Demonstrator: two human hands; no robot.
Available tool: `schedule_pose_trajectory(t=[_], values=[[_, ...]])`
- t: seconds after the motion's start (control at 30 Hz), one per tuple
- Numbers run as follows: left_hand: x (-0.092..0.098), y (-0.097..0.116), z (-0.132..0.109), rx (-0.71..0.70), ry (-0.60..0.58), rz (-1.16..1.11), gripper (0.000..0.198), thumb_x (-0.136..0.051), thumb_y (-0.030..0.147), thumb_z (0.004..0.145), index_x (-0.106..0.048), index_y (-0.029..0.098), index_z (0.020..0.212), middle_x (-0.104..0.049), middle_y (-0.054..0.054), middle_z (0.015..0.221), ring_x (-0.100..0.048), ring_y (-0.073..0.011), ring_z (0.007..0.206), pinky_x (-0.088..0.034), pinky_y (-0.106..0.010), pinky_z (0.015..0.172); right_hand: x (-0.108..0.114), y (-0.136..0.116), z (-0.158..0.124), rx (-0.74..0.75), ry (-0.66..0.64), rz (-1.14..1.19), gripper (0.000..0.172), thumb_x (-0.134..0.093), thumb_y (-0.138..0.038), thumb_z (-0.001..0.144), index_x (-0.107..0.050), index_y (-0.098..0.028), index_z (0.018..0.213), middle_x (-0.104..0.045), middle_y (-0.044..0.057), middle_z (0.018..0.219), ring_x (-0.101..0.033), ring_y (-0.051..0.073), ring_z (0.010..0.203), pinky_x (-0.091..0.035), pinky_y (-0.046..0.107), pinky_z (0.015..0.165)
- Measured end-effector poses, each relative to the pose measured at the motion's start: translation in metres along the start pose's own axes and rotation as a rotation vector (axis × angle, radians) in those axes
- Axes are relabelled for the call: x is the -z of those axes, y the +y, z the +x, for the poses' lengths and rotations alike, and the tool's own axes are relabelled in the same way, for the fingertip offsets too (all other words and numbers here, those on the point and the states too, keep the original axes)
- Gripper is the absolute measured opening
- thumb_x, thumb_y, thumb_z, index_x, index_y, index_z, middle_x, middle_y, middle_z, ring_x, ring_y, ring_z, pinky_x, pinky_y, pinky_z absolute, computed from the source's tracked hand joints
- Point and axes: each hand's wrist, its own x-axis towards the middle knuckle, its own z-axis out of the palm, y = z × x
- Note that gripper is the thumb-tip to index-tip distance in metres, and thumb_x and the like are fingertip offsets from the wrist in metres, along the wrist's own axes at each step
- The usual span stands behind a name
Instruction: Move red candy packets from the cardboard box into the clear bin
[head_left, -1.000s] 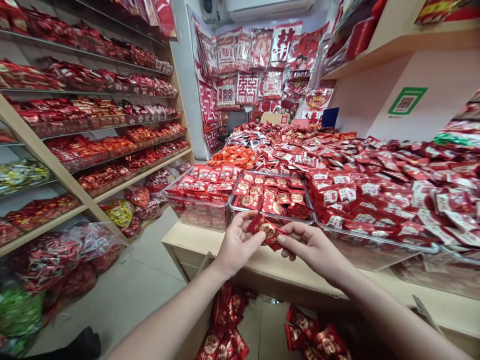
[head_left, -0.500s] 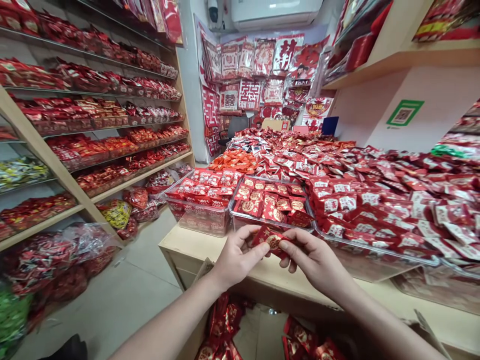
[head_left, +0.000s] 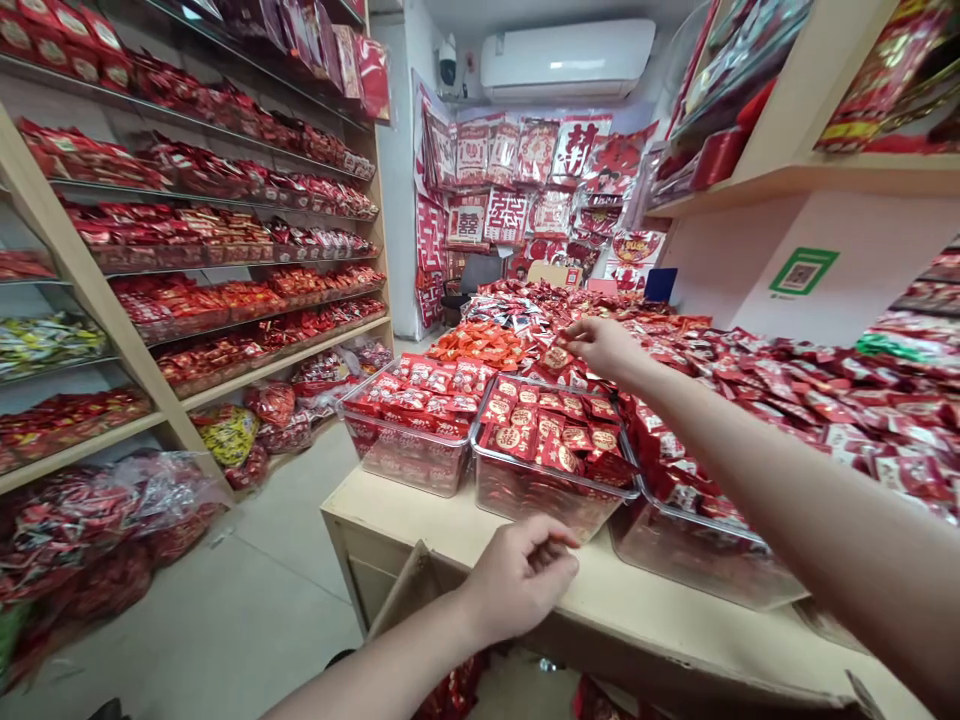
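My right hand (head_left: 606,350) reaches over the back of the middle clear plastic bin (head_left: 551,490). Its fingertips pinch a small red packet (head_left: 556,358) with a round gold print. Similar red packets with gold prints (head_left: 517,435) fill that bin. In front of the bin, above the edge of the table, is my left hand (head_left: 521,578). Its fingers are loosely curled, with a gap between thumb and forefinger, and I see nothing in it. Below it, an open cardboard box (head_left: 409,590) holds more red packets (head_left: 454,690), partly hidden by my left forearm.
A clear bin of red packets (head_left: 416,460) stands to the left, another (head_left: 712,560) to the right. Loose red packets (head_left: 787,390) are heaped behind. Stocked shelves (head_left: 187,395) line the left side, with filled plastic bags (head_left: 112,540) on the floor.
Both hands held a red packet together before. Now my right hand has moved forward over the bin with a packet, while my left hand has let go and sits slightly lower.
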Motion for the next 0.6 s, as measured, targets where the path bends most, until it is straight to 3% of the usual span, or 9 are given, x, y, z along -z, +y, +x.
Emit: schedule_pose_trajectory(t=[0.1,0.27,0.43,0.6], values=[[-0.001,-0.004,-0.005,-0.082,-0.105,0.204,0.021,-0.047,0.020,0.072,-0.061,0.013,0.087,-0.059,-0.004,0.073,-0.052,-0.0103,0.064,-0.040,-0.019,0.058,-0.037,0.001,0.031,-0.021,-0.099,-0.032,0.016,-0.052,-0.020,0.076,-0.057,-0.012,0.088,-0.060,0.004,0.081,-0.054,0.012,0.069,-0.043,0.027,0.064],[0.002,-0.004,-0.007,-0.228,-0.173,0.391,0.024,-0.046,0.018,0.073,-0.063,0.014,0.089,-0.063,-0.005,0.078,-0.056,-0.0108,0.069,-0.041,-0.016,0.064,-0.087,0.001,0.049,-0.028,-0.273,-0.052,0.022,-0.046,-0.028,0.081,-0.054,-0.013,0.094,-0.057,0.004,0.091,-0.055,0.013,0.078,-0.047,0.031,0.067],[0.004,-0.005,-0.004,-0.288,-0.206,0.426,0.024,-0.045,0.018,0.074,-0.063,0.012,0.089,-0.065,-0.005,0.080,-0.057,-0.0105,0.073,-0.041,-0.015,0.069,-0.109,0.001,0.051,-0.027,-0.387,-0.085,0.022,-0.046,-0.028,0.081,-0.054,-0.012,0.094,-0.057,0.004,0.090,-0.056,0.013,0.076,-0.048,0.030,0.066],[0.006,-0.011,-0.002,-0.304,-0.249,0.465,0.023,-0.046,0.018,0.074,-0.063,0.012,0.089,-0.066,-0.004,0.081,-0.058,-0.0103,0.074,-0.041,-0.015,0.071,-0.113,0.001,0.045,-0.038,-0.357,-0.125,0.022,-0.046,-0.029,0.081,-0.055,-0.012,0.092,-0.058,0.003,0.088,-0.056,0.012,0.075,-0.047,0.030,0.066]])
